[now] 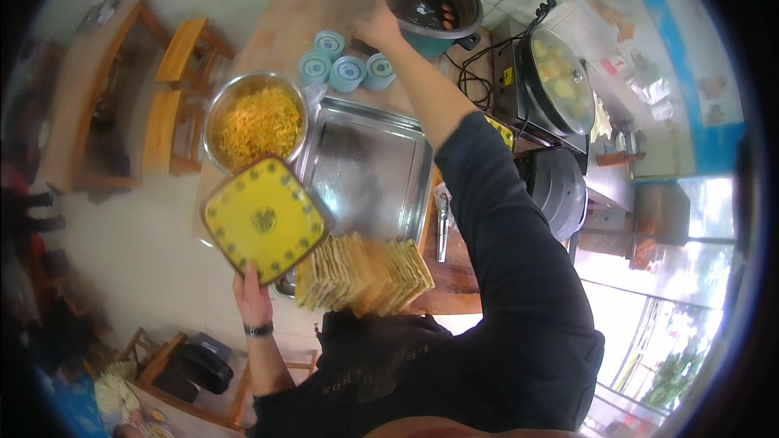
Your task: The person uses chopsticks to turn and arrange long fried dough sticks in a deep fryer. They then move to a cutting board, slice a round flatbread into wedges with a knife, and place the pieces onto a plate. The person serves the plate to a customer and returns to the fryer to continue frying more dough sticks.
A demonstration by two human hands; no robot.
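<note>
My left hand (252, 298) grips the near corner of a square yellow plate (265, 219) with a brown rim and a dark printed pattern; nothing lies on it. The plate is held over the table's left side, partly in front of a steel bowl (209, 128) of shredded yellow-orange food (261, 128). My right hand (378, 24) reaches to the left rim of a large pot (471, 9) holding dark liquid and several brown eggs (447, 15). Steam blurs its fingers, so whether they hold anything is unclear. Several lidded blue cups (348, 73) stand just below that hand.
A steel tray (371, 164) bears a row of stacked flat pastry squares (365, 274) at its near end. Metal tongs (442, 225) lie to its right. Farther right are a glass-lidded pan (560, 82), black cables (478, 67) and a round grey appliance (557, 194). Wooden stools (176, 128) stand left.
</note>
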